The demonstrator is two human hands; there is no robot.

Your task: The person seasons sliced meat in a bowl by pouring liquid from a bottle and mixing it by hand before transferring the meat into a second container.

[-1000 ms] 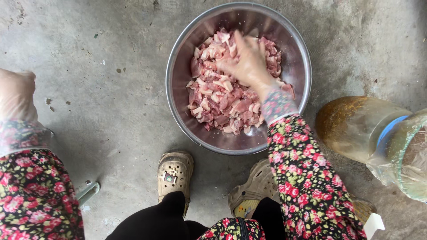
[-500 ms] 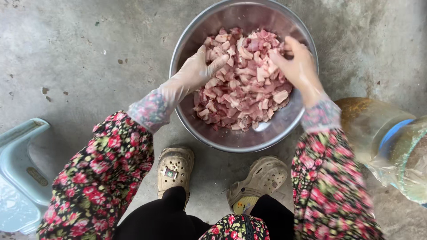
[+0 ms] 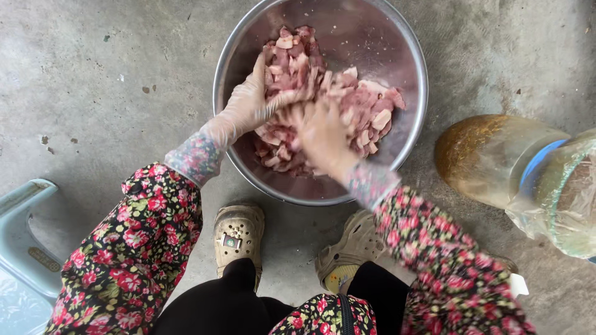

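Overhead view. A round steel bowl sits on the concrete floor in the upper centre of the frame, holding a heap of raw meat pieces: small, irregular chunks, pink to dark red with pale fatty edges. The gloved left hand rests against the heap's left side, fingers spread open. The right hand, blurred, presses into the middle of the heap; its grip cannot be told. A clear jar lies at right.
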